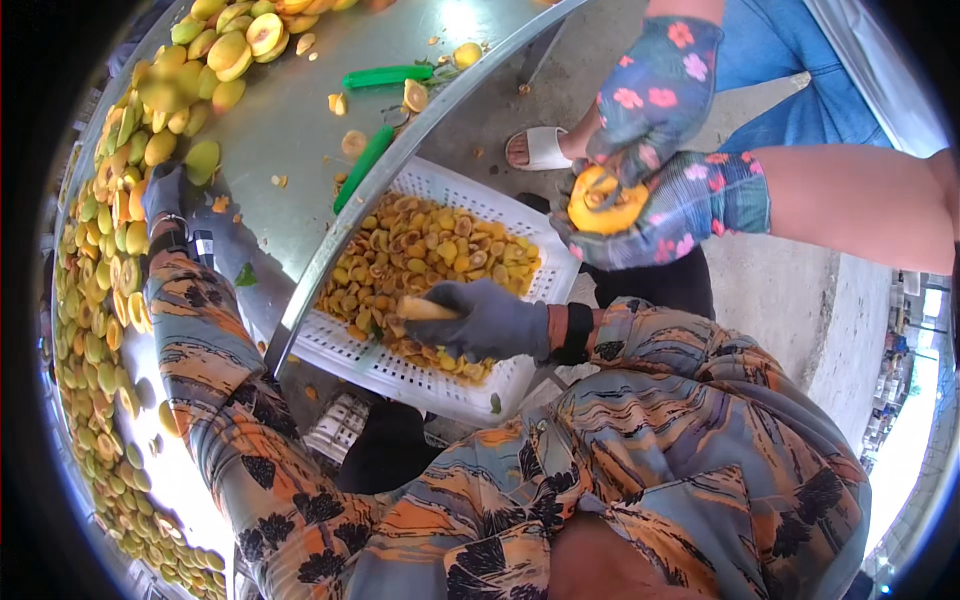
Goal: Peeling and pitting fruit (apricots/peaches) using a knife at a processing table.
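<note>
My left hand [165,193], in a grey glove, reaches across the metal table to the near side of a long pile of halved yellow-green stone fruit [97,300]. An orange cut half [137,201] lies right by its fingers; whether they grip it is hidden. Over a white perforated plastic crate [337,364], my right hand [487,319], gloved alike, is closed around a pale wooden tool handle [427,308]. The tool's working end cannot be seen. Brown and yellow fruit stones and scraps [427,247] fill much of the crate.
Opposite, a person's hands in floral gloves [667,202] hold an orange fruit half [607,202] with a curved metal blade at it. Two green-handled tools [386,76] lie near the raised metal table edge [352,217]. A whole yellow fruit [467,55] is close by.
</note>
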Demonstrator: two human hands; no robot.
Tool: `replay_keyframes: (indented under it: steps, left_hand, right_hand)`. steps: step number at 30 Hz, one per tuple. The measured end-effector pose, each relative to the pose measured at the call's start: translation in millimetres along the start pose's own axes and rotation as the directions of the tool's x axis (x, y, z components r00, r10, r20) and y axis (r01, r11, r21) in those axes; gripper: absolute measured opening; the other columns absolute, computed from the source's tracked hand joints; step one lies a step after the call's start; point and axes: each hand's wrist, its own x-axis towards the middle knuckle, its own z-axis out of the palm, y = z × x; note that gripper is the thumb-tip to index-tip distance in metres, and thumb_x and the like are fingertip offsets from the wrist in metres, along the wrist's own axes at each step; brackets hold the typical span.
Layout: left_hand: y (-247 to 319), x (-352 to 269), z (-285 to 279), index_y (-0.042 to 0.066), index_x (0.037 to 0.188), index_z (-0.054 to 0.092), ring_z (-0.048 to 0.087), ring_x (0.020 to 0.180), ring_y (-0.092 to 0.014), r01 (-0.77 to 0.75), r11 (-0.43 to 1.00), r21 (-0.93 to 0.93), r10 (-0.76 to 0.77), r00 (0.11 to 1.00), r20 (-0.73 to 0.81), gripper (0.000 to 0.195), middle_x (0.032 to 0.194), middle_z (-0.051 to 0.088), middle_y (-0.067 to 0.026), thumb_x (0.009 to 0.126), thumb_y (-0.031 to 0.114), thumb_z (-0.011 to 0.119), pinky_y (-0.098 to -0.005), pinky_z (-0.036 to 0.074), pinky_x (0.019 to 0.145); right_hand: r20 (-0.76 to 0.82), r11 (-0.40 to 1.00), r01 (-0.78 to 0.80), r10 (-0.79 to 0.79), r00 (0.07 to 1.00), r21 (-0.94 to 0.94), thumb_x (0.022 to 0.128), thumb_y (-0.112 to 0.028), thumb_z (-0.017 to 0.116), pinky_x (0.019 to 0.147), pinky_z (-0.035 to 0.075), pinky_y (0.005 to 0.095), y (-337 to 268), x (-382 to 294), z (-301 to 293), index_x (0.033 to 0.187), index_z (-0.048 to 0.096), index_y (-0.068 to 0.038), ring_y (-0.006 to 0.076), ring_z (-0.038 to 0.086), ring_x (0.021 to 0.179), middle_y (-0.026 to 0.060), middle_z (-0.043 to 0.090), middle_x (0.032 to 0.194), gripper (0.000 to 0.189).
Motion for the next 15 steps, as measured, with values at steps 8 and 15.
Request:
replay_keyframes:
  steps: [8, 15]
  left_hand:
    - [5, -86, -14, -0.003, 0.106, 0.066, 0.066, 0.074, -0.021, 0.108, 0.894, -0.436, -0.06, 0.991, 0.123, 0.052, 0.087, 0.07, -0.0104, 0.062, 0.02, 0.083, -0.0311, 0.054, 0.067]
    - [-12, -176, -77, 0.003, 0.109, 0.068, 0.066, 0.071, -0.016, 0.104, 0.659, -0.745, -0.087, 0.994, 0.061, 0.041, 0.091, 0.07, -0.0086, 0.069, 0.008, 0.077, -0.026, 0.052, 0.057]
  right_hand:
    - [0.033, 0.999, -0.051, 0.05, 0.998, 0.005, 0.085, -0.042, 0.07, 0.049, 0.046, 0.021, 12, -13, 0, 0.113, 0.059, -0.005, 0.0061, 0.055, 0.057, 0.0003, 0.063, 0.079, 0.048]
    - [0.14, 0.988, 0.016, -0.038, 0.989, 0.155, 0.087, -0.038, 0.069, 0.043, 0.042, 0.0219, 21, -18, 17, 0.105, 0.059, -0.006, 0.0073, 0.052, 0.053, 0.0003, 0.058, 0.072, 0.038]
